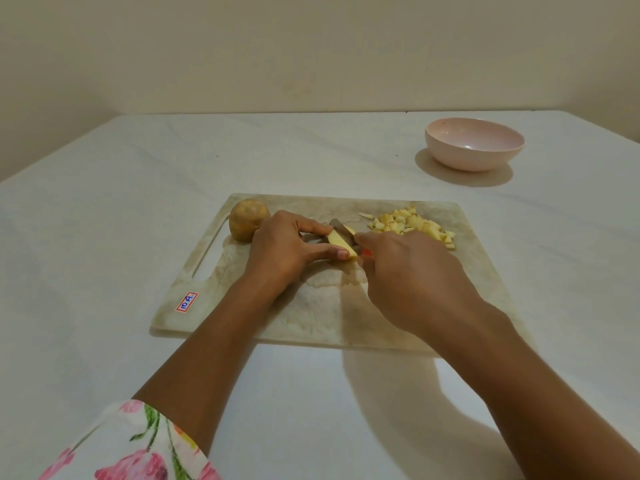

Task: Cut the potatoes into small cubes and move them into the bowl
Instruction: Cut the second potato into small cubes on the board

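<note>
Left hand (287, 244): we see it pinching a potato slice (341, 244) at mid-board.
Right hand (408, 271): curled round the knife (341, 228), blade across the slice.
Cubes (412, 225): heaped by the cutting board's (329, 306) far right edge.
Whole potato (248, 220): far left corner.
Bowl (474, 143): well apart, beyond the board's right; bare table (104, 202) between.

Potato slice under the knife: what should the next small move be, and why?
Probably press the red-handled knife down through the pale yellow potato slice: the left hand pinches it on the marbled cutting board, the right hand grips the knife, and its blade lies across the slice.
</note>
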